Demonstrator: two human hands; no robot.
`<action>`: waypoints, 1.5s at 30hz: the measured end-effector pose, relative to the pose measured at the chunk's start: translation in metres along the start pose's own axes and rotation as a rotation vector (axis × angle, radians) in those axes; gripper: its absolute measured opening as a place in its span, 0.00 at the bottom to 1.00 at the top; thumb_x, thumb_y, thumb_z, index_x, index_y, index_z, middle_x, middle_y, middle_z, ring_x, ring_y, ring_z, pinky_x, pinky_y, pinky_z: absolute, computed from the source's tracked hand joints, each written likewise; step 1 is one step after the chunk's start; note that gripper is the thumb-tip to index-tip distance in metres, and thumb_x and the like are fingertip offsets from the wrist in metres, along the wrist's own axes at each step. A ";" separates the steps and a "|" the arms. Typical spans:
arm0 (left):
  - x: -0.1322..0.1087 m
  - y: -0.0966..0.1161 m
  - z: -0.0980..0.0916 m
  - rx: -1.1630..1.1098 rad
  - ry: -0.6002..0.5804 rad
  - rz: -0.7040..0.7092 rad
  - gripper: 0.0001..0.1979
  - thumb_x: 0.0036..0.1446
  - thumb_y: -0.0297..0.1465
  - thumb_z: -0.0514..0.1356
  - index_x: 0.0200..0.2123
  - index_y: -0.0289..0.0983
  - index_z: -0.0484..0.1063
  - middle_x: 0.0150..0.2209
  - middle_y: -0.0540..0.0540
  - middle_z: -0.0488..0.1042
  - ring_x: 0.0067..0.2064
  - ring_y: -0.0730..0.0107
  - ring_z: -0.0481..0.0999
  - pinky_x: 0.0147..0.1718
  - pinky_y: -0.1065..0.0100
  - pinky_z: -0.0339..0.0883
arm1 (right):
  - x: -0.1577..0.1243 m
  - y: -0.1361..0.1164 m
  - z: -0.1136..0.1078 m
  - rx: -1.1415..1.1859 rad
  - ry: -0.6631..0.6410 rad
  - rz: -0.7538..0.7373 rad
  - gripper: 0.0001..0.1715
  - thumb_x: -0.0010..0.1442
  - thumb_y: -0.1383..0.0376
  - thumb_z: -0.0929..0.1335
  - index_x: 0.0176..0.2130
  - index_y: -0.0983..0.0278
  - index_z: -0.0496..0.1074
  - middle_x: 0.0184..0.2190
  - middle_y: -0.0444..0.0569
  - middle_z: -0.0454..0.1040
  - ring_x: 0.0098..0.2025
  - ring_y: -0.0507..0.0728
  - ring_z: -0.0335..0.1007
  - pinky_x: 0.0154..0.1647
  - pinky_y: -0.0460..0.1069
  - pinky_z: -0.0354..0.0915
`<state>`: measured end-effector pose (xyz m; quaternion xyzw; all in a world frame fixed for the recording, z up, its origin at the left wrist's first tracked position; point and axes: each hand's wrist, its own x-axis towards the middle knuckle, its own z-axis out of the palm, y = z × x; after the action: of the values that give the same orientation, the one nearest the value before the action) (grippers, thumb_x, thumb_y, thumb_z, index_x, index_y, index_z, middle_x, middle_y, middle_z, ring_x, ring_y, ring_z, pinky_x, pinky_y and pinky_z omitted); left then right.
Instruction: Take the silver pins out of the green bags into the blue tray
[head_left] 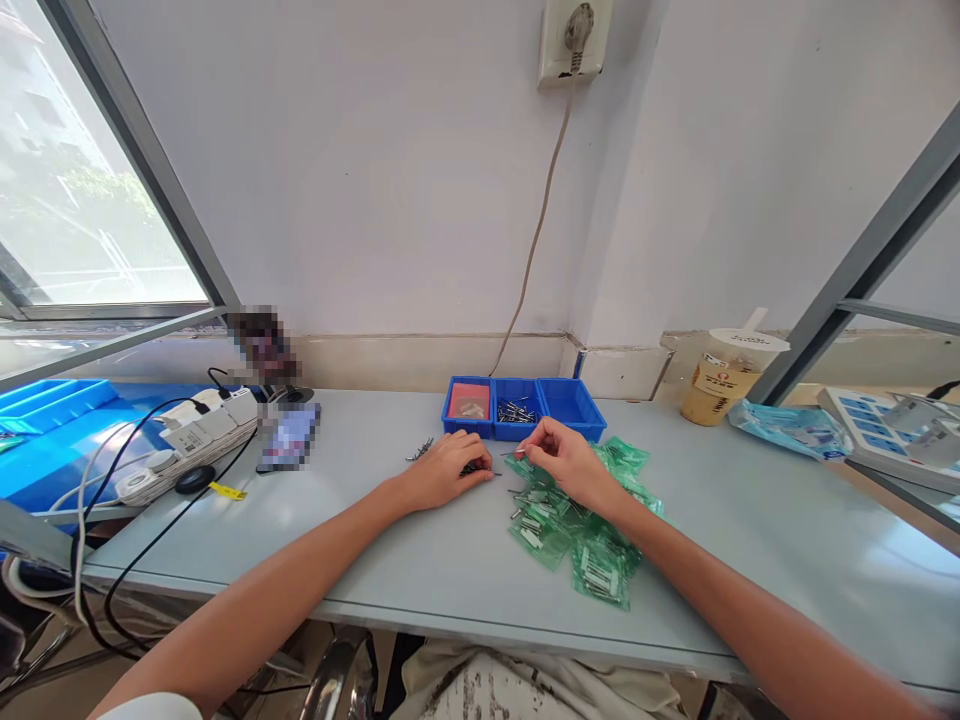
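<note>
My left hand point(448, 467) rests on the grey table point(315, 540), fingers curled over a few small dark metal pins point(480, 469). My right hand point(564, 455) pinches one thin metal pin point(511, 453) between thumb and fingers, above a pile of green plastic bags point(581, 525) holding small parts. More loose pins point(421, 449) lie just left of my left hand. Behind both hands stands a blue three-compartment tray point(574, 402): pink bits in the left cell, metal pins point(516, 410) in the middle, the right cell bare.
A white power strip point(196, 435) with black and white cables sits at the left, beside a phone point(289, 437). A lidded drink cup point(727, 377) and blue packet point(791, 427) stand at the right. Blue bins point(52, 430) lie far left; a wall socket cord point(536, 230) hangs behind.
</note>
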<state>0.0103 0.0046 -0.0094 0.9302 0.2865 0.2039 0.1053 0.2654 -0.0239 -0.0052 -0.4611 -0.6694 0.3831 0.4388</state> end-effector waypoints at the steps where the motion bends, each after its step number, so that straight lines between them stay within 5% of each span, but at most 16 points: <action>1: 0.000 0.001 -0.001 0.006 -0.001 0.001 0.13 0.73 0.43 0.56 0.43 0.41 0.73 0.42 0.46 0.74 0.46 0.61 0.71 0.47 0.62 0.63 | 0.000 0.000 -0.001 0.016 0.006 0.006 0.07 0.62 0.62 0.69 0.32 0.59 0.67 0.37 0.48 0.82 0.39 0.59 0.75 0.37 0.52 0.65; 16: -0.005 0.002 -0.010 0.108 -0.006 0.001 0.16 0.71 0.47 0.57 0.47 0.41 0.72 0.46 0.46 0.73 0.47 0.60 0.70 0.48 0.60 0.61 | -0.003 -0.013 -0.004 0.151 0.115 0.071 0.18 0.60 0.49 0.72 0.35 0.60 0.70 0.30 0.42 0.72 0.28 0.52 0.64 0.29 0.48 0.61; 25: -0.007 -0.003 -0.012 0.225 0.004 0.042 0.19 0.71 0.49 0.56 0.49 0.41 0.73 0.48 0.44 0.74 0.49 0.58 0.71 0.49 0.58 0.61 | -0.002 -0.008 -0.006 0.305 0.162 0.097 0.26 0.60 0.42 0.72 0.34 0.59 0.66 0.31 0.44 0.77 0.26 0.52 0.66 0.30 0.48 0.66; 35: -0.008 -0.007 -0.006 0.341 0.065 -0.061 0.29 0.65 0.59 0.55 0.49 0.41 0.73 0.46 0.40 0.73 0.47 0.52 0.71 0.45 0.56 0.62 | -0.003 -0.007 -0.008 0.315 0.108 0.151 0.27 0.60 0.39 0.71 0.37 0.59 0.70 0.20 0.35 0.57 0.19 0.49 0.46 0.20 0.46 0.46; 45: -0.009 -0.007 -0.005 0.365 0.055 -0.097 0.26 0.66 0.58 0.55 0.44 0.41 0.69 0.44 0.42 0.73 0.44 0.55 0.72 0.41 0.59 0.63 | -0.005 -0.011 -0.005 0.260 0.055 0.069 0.21 0.60 0.49 0.73 0.48 0.56 0.75 0.35 0.43 0.75 0.25 0.51 0.63 0.27 0.48 0.63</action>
<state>-0.0023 0.0060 -0.0099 0.9131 0.3659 0.1684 -0.0633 0.2682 -0.0313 0.0053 -0.4332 -0.5856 0.4688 0.4997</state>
